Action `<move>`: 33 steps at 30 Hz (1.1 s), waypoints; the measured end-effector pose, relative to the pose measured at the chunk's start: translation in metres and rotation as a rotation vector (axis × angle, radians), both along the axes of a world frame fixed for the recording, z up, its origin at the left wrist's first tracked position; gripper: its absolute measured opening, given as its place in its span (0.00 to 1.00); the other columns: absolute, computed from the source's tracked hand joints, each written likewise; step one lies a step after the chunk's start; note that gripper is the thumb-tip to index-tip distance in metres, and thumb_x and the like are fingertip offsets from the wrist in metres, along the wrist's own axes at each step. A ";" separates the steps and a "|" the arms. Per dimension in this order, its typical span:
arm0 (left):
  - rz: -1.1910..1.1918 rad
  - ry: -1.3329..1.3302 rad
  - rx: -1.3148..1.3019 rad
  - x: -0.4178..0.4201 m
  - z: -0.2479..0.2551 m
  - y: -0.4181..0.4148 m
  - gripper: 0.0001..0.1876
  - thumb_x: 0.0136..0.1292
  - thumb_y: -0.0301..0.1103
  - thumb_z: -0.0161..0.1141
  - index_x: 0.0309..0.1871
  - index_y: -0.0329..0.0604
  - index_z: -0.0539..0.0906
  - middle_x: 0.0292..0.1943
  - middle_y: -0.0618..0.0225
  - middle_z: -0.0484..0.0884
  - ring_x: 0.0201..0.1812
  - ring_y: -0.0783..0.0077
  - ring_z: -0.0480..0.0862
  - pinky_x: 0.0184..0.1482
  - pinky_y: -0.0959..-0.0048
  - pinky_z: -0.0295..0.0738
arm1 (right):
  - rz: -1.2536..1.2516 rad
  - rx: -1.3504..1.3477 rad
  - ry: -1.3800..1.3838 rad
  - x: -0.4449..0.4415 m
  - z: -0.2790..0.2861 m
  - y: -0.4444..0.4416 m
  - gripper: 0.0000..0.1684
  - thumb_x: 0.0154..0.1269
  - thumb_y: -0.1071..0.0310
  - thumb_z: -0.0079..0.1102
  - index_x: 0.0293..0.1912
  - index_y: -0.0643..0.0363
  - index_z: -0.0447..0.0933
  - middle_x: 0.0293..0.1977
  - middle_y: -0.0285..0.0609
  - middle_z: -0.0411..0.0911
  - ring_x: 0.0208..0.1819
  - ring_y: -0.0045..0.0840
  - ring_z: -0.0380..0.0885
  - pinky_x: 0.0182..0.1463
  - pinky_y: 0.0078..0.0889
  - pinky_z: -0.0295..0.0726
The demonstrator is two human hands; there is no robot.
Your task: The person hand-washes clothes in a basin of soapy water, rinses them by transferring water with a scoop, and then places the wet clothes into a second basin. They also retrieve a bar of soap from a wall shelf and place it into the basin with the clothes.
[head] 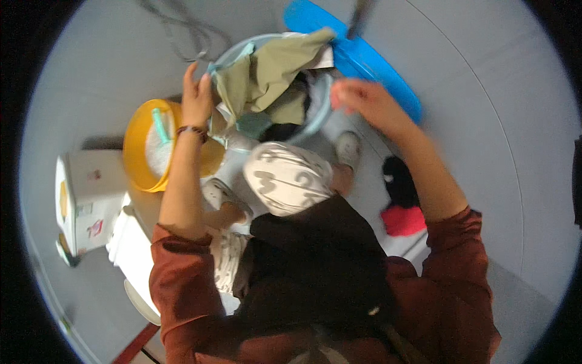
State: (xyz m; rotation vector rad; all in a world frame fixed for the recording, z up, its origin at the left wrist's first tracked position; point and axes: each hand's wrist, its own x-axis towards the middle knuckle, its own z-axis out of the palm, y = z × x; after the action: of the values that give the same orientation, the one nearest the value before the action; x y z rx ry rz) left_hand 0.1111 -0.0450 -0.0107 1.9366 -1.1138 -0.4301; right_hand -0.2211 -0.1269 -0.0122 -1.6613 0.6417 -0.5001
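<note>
A light blue round basin (323, 111) stands in front of me with crumpled cloths inside and over its rim. An olive-green garment (273, 68) lies across its left and far part. At the basin's left edge is my left hand (198, 98), fingers partly spread beside the green cloth; whether it grips the cloth I cannot tell. My right hand (359, 100), blurred, is just right of the basin's rim. Its fingers are curled, and a small pinkish-red patch shows at the fingertips; I cannot tell whether that is an object.
Left of the basin is a yellow bucket (132, 145) with white powder and a green scoop (160, 125). A blue plastic board or tub (386, 82) is at the far right. Black cloth (400, 182) and red cloth (402, 221) lie on the floor. A white box (93, 200) stands left.
</note>
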 end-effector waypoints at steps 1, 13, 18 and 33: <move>0.036 -0.021 -0.023 0.010 -0.024 0.010 0.21 0.61 0.40 0.51 0.58 0.49 0.66 0.49 0.61 0.74 0.45 0.67 0.75 0.46 0.70 0.70 | -0.066 0.126 0.058 -0.036 -0.027 0.017 0.17 0.63 0.57 0.48 0.46 0.59 0.72 0.34 0.33 0.75 0.36 0.16 0.73 0.39 0.19 0.72; 0.066 0.635 0.107 -0.019 -0.021 0.046 0.15 0.62 0.37 0.52 0.51 0.44 0.71 0.42 0.71 0.77 0.44 0.74 0.77 0.46 0.75 0.69 | -0.436 -0.509 0.916 -0.368 -0.336 0.265 0.04 0.47 0.71 0.57 0.27 0.58 0.77 0.23 0.42 0.77 0.23 0.32 0.75 0.28 0.34 0.74; -0.054 0.629 0.204 -0.052 -0.010 0.028 0.14 0.63 0.35 0.49 0.51 0.43 0.71 0.42 0.71 0.77 0.44 0.74 0.77 0.44 0.77 0.71 | -0.775 -0.150 0.651 -0.349 -0.392 0.271 0.08 0.49 0.71 0.57 0.34 0.55 0.75 0.29 0.40 0.77 0.32 0.33 0.76 0.37 0.32 0.76; -0.222 0.452 0.227 -0.093 0.017 0.048 0.13 0.62 0.36 0.52 0.49 0.43 0.74 0.41 0.71 0.78 0.43 0.75 0.78 0.44 0.78 0.70 | -0.861 1.124 -0.524 -0.201 -0.126 0.131 0.17 0.49 0.70 0.56 0.42 0.57 0.70 0.34 0.38 0.72 0.39 0.26 0.71 0.45 0.31 0.71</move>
State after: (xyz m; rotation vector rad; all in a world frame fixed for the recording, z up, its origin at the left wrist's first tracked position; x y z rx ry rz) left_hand 0.0184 0.0035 0.0062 1.7809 -1.0112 -1.0969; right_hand -0.4226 0.0042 -0.1384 -0.1199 0.9686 -0.9091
